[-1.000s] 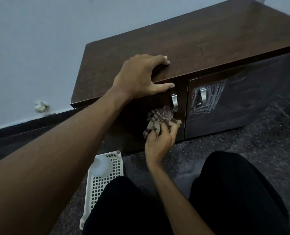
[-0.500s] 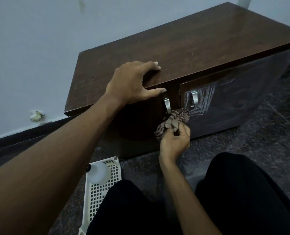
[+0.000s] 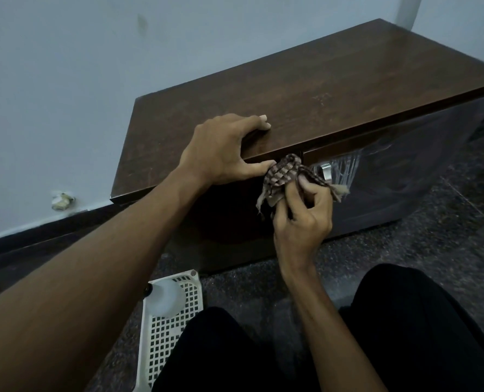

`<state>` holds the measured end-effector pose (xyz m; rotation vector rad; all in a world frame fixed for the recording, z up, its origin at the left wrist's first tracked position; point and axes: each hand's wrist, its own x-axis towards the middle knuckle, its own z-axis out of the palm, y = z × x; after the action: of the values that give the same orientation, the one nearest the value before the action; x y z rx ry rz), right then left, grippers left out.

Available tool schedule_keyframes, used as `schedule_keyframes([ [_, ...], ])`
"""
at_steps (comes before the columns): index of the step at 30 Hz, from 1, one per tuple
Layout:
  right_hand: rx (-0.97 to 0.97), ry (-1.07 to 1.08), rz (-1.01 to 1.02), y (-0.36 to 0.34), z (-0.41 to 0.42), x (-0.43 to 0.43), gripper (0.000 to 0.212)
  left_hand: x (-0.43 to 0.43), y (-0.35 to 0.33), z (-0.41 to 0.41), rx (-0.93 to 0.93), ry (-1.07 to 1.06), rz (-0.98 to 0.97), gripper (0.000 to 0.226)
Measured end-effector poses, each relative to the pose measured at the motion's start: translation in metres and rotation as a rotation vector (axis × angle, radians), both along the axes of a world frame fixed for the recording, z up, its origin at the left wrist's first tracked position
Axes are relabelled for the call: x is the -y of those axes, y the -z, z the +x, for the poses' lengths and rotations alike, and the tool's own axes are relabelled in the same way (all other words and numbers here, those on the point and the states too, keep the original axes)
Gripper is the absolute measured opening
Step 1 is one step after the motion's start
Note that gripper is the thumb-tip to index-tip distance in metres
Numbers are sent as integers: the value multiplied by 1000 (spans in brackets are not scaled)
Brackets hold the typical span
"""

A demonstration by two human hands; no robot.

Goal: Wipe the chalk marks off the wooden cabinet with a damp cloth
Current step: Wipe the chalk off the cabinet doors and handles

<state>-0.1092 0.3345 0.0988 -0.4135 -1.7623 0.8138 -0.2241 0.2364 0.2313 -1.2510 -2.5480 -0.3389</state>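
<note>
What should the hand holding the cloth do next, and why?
Probably slide the cloth a little to the right, onto the chalk marks around the silver handle. The right hand grips the cloth against the front of the cabinet near the gap between the doors, just left of the white scribbles, which look unwiped.

Left hand [image 3: 221, 154] splayed; right hand [image 3: 303, 216] curled

The left grip [image 3: 221, 154] and right grip [image 3: 303, 219] are bare, both forearms [image 3: 93, 278] likewise uncovered, and the person wears plain black trousers [image 3: 418, 335].
</note>
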Motion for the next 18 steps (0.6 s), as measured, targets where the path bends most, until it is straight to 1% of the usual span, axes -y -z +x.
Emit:
schedule_keyframes([
  [1,28,20,51,2,1,-1,22,0,0,0,-1,-1,-1,67],
  [3,76,32,81,9,6,-2,25,-1,1,1,-1,-6,-3,67],
  [5,147,21,68,25,13,-7,25,-1,1,1,-1,-12,-6,67],
  [7,206,-18,36,43,18,-12,19,-1,1,1,-10,-17,-4,67],
  [9,190,-52,-26,50,20,-14,16,0,1,1,-11,-17,-4,66],
  [11,136,-77,-48,45,18,-13,18,-1,1,1,-7,-18,-5,66],
  [14,63,-93,2,28,15,-11,19,0,1,2,-3,-21,-2,66],
  [18,80,-56,104,5,9,-15,26,0,-1,2,-4,-13,-21,66],
])
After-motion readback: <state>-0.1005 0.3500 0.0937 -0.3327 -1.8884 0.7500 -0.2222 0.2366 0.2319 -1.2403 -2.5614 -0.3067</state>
